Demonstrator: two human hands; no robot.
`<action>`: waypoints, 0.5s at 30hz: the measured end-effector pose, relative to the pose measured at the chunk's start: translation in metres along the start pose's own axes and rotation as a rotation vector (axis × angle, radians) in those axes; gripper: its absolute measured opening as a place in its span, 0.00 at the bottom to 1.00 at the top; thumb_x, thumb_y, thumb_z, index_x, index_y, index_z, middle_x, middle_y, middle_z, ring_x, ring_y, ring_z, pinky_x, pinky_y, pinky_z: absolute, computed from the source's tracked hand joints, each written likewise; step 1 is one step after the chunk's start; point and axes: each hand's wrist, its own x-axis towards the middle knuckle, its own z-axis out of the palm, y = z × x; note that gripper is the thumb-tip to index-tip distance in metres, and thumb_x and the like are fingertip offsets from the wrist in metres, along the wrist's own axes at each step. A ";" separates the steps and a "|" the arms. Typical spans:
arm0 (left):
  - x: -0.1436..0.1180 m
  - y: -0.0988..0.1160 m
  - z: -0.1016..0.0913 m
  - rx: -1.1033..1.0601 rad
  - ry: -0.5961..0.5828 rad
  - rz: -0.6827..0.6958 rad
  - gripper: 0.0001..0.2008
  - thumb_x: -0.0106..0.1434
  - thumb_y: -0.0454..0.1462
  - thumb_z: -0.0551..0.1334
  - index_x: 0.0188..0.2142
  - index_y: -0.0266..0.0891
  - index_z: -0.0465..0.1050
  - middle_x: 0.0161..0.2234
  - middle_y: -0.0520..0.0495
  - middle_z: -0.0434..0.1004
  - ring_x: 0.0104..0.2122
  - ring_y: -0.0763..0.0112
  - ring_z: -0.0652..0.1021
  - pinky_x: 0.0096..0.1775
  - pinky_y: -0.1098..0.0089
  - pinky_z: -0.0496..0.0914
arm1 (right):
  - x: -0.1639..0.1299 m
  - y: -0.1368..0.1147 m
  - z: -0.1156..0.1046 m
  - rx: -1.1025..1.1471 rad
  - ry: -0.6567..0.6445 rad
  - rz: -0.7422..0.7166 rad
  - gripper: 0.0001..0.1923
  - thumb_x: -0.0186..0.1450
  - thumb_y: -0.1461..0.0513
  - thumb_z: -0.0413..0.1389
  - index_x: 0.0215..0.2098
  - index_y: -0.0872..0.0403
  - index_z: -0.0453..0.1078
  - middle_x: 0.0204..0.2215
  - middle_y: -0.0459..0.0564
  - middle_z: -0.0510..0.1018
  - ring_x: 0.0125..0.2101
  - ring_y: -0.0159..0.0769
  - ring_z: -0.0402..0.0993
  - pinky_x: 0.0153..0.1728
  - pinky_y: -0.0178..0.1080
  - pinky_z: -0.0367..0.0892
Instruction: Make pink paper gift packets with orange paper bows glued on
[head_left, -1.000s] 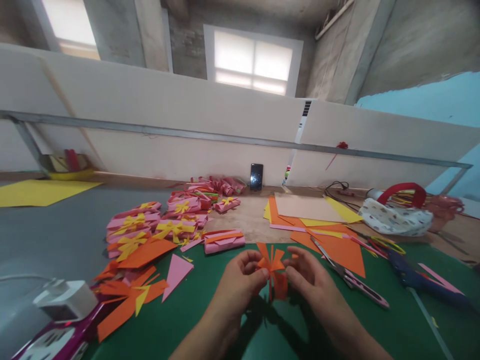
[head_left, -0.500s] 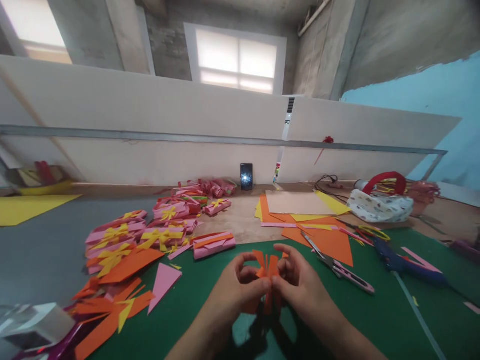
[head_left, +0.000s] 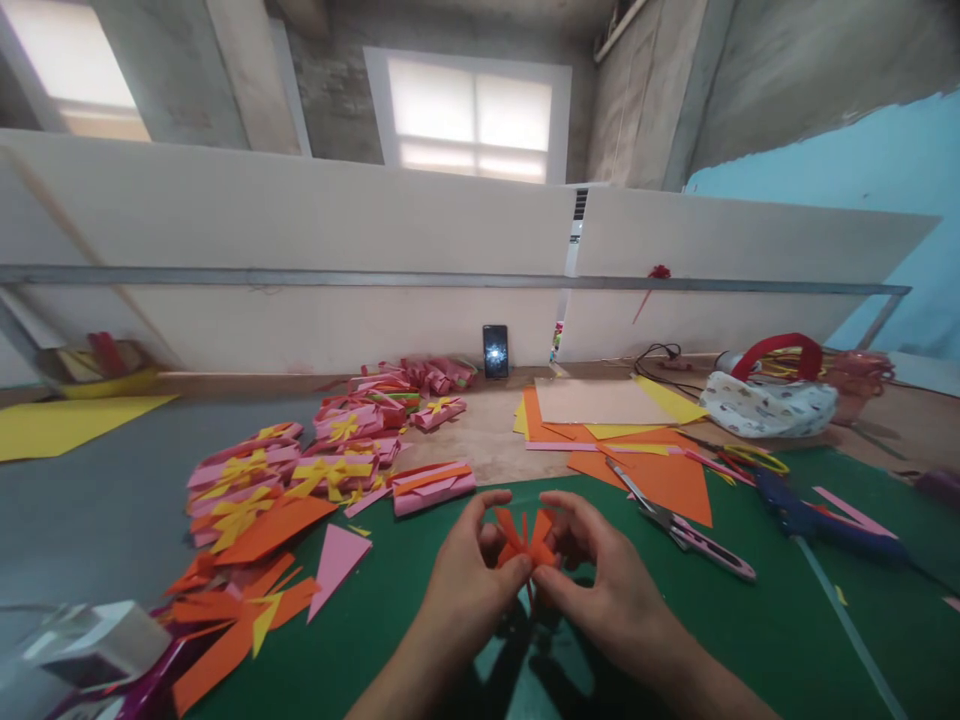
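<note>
Between both hands, above the green mat (head_left: 420,650), is an orange paper bow (head_left: 527,540) with cut strips fanning upward. My left hand (head_left: 480,565) pinches its left side between thumb and fingers. My right hand (head_left: 592,570) grips the right side, its thumb tip close to the left thumb at the bow's middle. The fingers hide part of the paper. Left of the hands lies a pink paper roll with an orange band (head_left: 433,487). Scissors (head_left: 679,530) with pink handles rest to the right.
Pink rolls with yellow bows (head_left: 247,480) are heaped at left, near orange paper scraps (head_left: 247,630) and a pink triangle (head_left: 339,570). At right are a blue glue gun (head_left: 817,520), orange sheets (head_left: 652,485) and a white patterned basket (head_left: 772,405). A phone (head_left: 496,352) stands against the board.
The orange strips now spread apart in a V, where they stood closer together before. Both hands stay on the paper, with fingers slightly shifted. The view has turned a little to the left.
</note>
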 end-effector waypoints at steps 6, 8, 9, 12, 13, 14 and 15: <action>-0.001 0.001 -0.001 -0.195 -0.040 -0.085 0.34 0.43 0.39 0.68 0.47 0.36 0.56 0.20 0.55 0.72 0.15 0.74 0.70 0.19 0.73 0.63 | 0.003 0.002 0.000 0.238 -0.016 0.110 0.21 0.58 0.61 0.54 0.49 0.55 0.56 0.21 0.38 0.67 0.21 0.29 0.66 0.25 0.34 0.64; -0.002 0.002 -0.001 -0.259 -0.090 -0.112 0.33 0.44 0.41 0.69 0.47 0.36 0.58 0.22 0.54 0.72 0.15 0.76 0.69 0.19 0.74 0.62 | 0.004 0.002 0.000 0.312 -0.024 0.157 0.21 0.58 0.61 0.55 0.48 0.55 0.56 0.20 0.37 0.66 0.19 0.27 0.63 0.21 0.32 0.61; -0.003 0.003 -0.001 -0.274 -0.100 -0.129 0.32 0.46 0.43 0.68 0.48 0.37 0.59 0.22 0.55 0.71 0.15 0.77 0.68 0.19 0.74 0.62 | 0.004 0.002 -0.001 0.340 -0.032 0.175 0.22 0.57 0.61 0.56 0.48 0.54 0.56 0.19 0.36 0.65 0.18 0.26 0.62 0.20 0.31 0.60; -0.006 0.010 0.000 -0.279 -0.050 -0.181 0.28 0.50 0.48 0.66 0.46 0.37 0.63 0.23 0.55 0.70 0.18 0.77 0.70 0.21 0.76 0.61 | 0.004 0.001 -0.004 0.392 -0.045 0.212 0.23 0.55 0.60 0.58 0.47 0.54 0.57 0.20 0.36 0.64 0.18 0.25 0.62 0.19 0.30 0.59; -0.007 0.013 0.000 -0.279 -0.031 -0.205 0.27 0.50 0.50 0.65 0.44 0.37 0.64 0.23 0.54 0.70 0.19 0.76 0.71 0.22 0.76 0.62 | 0.004 0.001 -0.005 0.403 -0.052 0.224 0.24 0.55 0.59 0.58 0.47 0.54 0.57 0.21 0.36 0.65 0.18 0.25 0.62 0.19 0.30 0.59; -0.008 0.015 -0.001 -0.281 -0.016 -0.231 0.27 0.50 0.51 0.64 0.43 0.37 0.66 0.24 0.53 0.71 0.21 0.75 0.73 0.23 0.76 0.63 | 0.005 0.002 -0.005 0.413 -0.063 0.233 0.24 0.55 0.58 0.59 0.47 0.54 0.57 0.21 0.36 0.65 0.18 0.25 0.61 0.19 0.30 0.59; -0.009 0.017 -0.001 -0.282 -0.006 -0.259 0.27 0.49 0.52 0.64 0.42 0.37 0.67 0.23 0.53 0.71 0.22 0.74 0.73 0.24 0.76 0.64 | 0.005 0.002 -0.006 0.418 -0.079 0.242 0.25 0.54 0.57 0.60 0.47 0.54 0.57 0.21 0.36 0.65 0.18 0.25 0.61 0.19 0.30 0.59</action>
